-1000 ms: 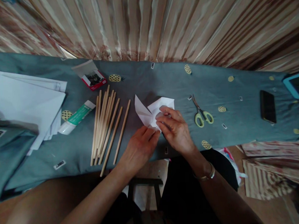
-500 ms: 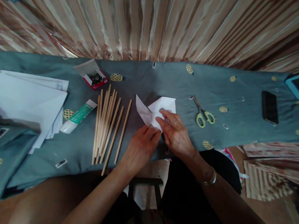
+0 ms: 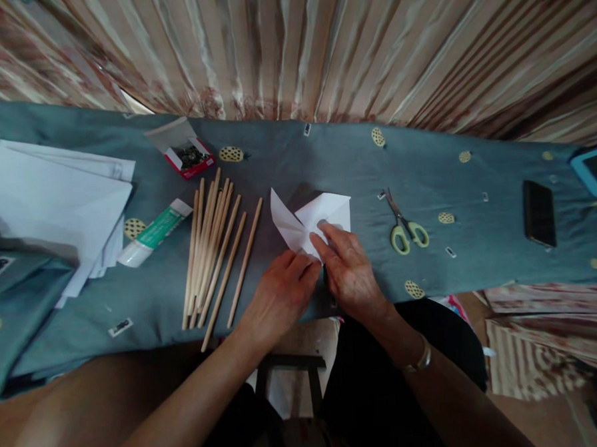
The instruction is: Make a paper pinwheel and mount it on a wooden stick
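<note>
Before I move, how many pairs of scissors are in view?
1: the scissors, on the cloth right of the right hand. Others could be hidden under the papers.

A white, angular piece of folded paper (image 3: pixel 303 238), partly opened out.
It lies roughly midway between the near and far edges of the blue-green, pineapple-printed cloth surface (image 3: pixel 340 158). Its left part rises to a slim point aimed at the far edge; a V-shaped gap divides this from the broader, straight-edged right part. Both sides meet toward the near edge, where the paper is partly hidden.
</note>
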`<state>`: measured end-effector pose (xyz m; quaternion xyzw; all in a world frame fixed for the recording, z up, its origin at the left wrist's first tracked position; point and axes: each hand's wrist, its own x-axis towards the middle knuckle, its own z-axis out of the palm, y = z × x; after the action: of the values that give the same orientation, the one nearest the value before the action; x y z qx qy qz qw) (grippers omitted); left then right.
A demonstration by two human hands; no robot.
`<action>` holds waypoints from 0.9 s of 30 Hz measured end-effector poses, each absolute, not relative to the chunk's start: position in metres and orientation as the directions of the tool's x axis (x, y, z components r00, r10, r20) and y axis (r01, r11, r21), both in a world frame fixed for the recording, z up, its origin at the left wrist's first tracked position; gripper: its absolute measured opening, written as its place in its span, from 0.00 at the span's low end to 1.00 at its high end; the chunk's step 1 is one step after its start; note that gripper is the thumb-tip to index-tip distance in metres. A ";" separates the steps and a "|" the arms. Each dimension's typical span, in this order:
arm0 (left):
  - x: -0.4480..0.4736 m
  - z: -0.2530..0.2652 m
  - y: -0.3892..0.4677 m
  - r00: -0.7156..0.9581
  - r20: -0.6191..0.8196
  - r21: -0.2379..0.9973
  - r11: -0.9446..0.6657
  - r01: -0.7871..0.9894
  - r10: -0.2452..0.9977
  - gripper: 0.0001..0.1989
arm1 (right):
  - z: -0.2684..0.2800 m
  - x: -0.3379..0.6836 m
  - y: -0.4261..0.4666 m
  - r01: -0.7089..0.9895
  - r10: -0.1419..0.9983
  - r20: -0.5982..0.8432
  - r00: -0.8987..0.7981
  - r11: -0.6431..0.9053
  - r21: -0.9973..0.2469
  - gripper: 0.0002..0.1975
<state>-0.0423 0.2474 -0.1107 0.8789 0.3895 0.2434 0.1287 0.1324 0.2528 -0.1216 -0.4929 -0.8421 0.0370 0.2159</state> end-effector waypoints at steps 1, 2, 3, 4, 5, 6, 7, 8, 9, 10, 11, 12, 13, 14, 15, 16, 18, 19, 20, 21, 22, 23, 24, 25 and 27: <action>-0.042 -0.111 0.247 0.578 0.330 0.417 -0.665 0.620 0.746 0.06 | -0.122 0.132 0.253 0.815 0.843 0.327 -0.427 0.515 -0.263 0.21; -0.042 -0.111 0.247 0.579 0.332 0.418 -0.666 0.618 0.745 0.06 | -0.122 0.132 0.252 0.816 0.841 0.324 -0.433 0.518 -0.255 0.21; -0.042 -0.111 0.247 0.579 0.334 0.420 -0.667 0.615 0.744 0.06 | -0.122 0.132 0.252 0.819 0.843 0.318 -0.434 0.517 -0.251 0.21; -0.041 -0.112 0.247 0.579 0.337 0.420 -0.669 0.613 0.743 0.06 | -0.122 0.132 0.252 0.822 0.846 0.312 -0.432 0.512 -0.250 0.21; -0.041 -0.112 0.248 0.579 0.340 0.420 -0.670 0.612 0.741 0.06 | -0.122 0.131 0.253 0.826 0.851 0.306 -0.427 0.505 -0.251 0.22; -0.041 -0.112 0.248 0.578 0.341 0.419 -0.671 0.612 0.741 0.07 | -0.122 0.130 0.253 0.831 0.857 0.300 -0.419 0.495 -0.252 0.22; -0.041 -0.112 0.248 0.578 0.342 0.419 -0.671 0.612 0.741 0.07 | -0.123 0.129 0.254 0.836 0.861 0.298 -0.411 0.487 -0.255 0.22; -0.041 -0.112 0.248 0.576 0.344 0.419 -0.670 0.612 0.741 0.07 | -0.123 0.128 0.255 0.838 0.864 0.302 -0.403 0.481 -0.257 0.21; -0.042 -0.112 0.249 0.576 0.343 0.421 -0.670 0.611 0.741 0.07 | -0.123 0.127 0.256 0.840 0.864 0.307 -0.398 0.478 -0.257 0.21; -0.042 -0.112 0.249 0.576 0.341 0.423 -0.668 0.612 0.743 0.07 | -0.124 0.126 0.258 0.842 0.864 0.314 -0.394 0.476 -0.255 0.20; -0.042 -0.112 0.249 0.576 0.336 0.426 -0.665 0.613 0.746 0.07 | -0.124 0.125 0.259 0.843 0.863 0.318 -0.392 0.476 -0.251 0.20; -0.042 -0.111 0.249 0.575 0.330 0.427 -0.662 0.616 0.748 0.07 | -0.125 0.125 0.259 0.843 0.861 0.321 -0.394 0.478 -0.248 0.20; -0.042 -0.111 0.249 0.574 0.323 0.428 -0.657 0.621 0.753 0.07 | -0.125 0.125 0.260 0.842 0.859 0.324 -0.397 0.481 -0.244 0.19; -0.042 -0.111 0.249 0.573 0.312 0.430 -0.651 0.626 0.758 0.06 | -0.126 0.125 0.260 0.840 0.854 0.330 -0.402 0.487 -0.239 0.19; -0.042 -0.110 0.249 0.572 0.300 0.433 -0.643 0.631 0.763 0.06 | -0.127 0.126 0.259 0.836 0.846 0.341 -0.409 0.497 -0.232 0.19; -0.042 -0.110 0.249 0.572 0.290 0.434 -0.638 0.637 0.768 0.06 | -0.128 0.127 0.259 0.832 0.837 0.354 -0.416 0.508 -0.223 0.18; -0.042 -0.109 0.249 0.574 0.268 0.433 -0.629 0.646 0.774 0.06 | -0.129 0.128 0.258 0.826 0.825 0.368 -0.430 0.524 -0.208 0.18; -0.042 -0.108 0.249 0.576 0.260 0.432 -0.627 0.649 0.775 0.06 | -0.129 0.129 0.257 0.825 0.823 0.366 -0.434 0.527 -0.207 0.18; -0.042 -0.108 0.249 0.578 0.256 0.430 -0.627 0.650 0.775 0.06 | -0.130 0.129 0.257 0.823 0.824 0.360 -0.437 0.528 -0.209 0.18; -0.042 -0.108 0.249 0.580 0.253 0.429 -0.627 0.650 0.774 0.06 | -0.130 0.129 0.257 0.823 0.827 0.352 -0.439 0.527 -0.212 0.19; -0.042 -0.107 0.250 0.583 0.249 0.431 -0.627 0.649 0.774 0.07 | -0.131 0.129 0.257 0.824 0.830 0.346 -0.437 0.524 -0.217 0.19; -0.042 -0.107 0.250 0.585 0.242 0.434 -0.626 0.648 0.774 0.07 | -0.131 0.129 0.257 0.825 0.833 0.342 -0.435 0.521 -0.221 0.19; -0.042 -0.106 0.250 0.589 0.236 0.437 -0.625 0.646 0.773 0.07 | -0.131 0.128 0.256 0.825 0.835 0.339 -0.433 0.519 -0.223 0.19; -0.043 -0.106 0.250 0.591 0.230 0.439 -0.624 0.646 0.773 0.07 | -0.130 0.128 0.256 0.826 0.837 0.338 -0.430 0.516 -0.226 0.19; -0.043 -0.106 0.250 0.595 0.225 0.434 -0.626 0.648 0.771 0.07 | -0.128 0.127 0.255 0.831 0.844 0.342 -0.412 0.503 -0.238 0.19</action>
<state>-0.0428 0.2500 -0.1055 0.8795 0.4034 0.1991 0.1552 0.1273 0.2551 -0.1279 -0.4984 -0.8402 0.0155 0.2129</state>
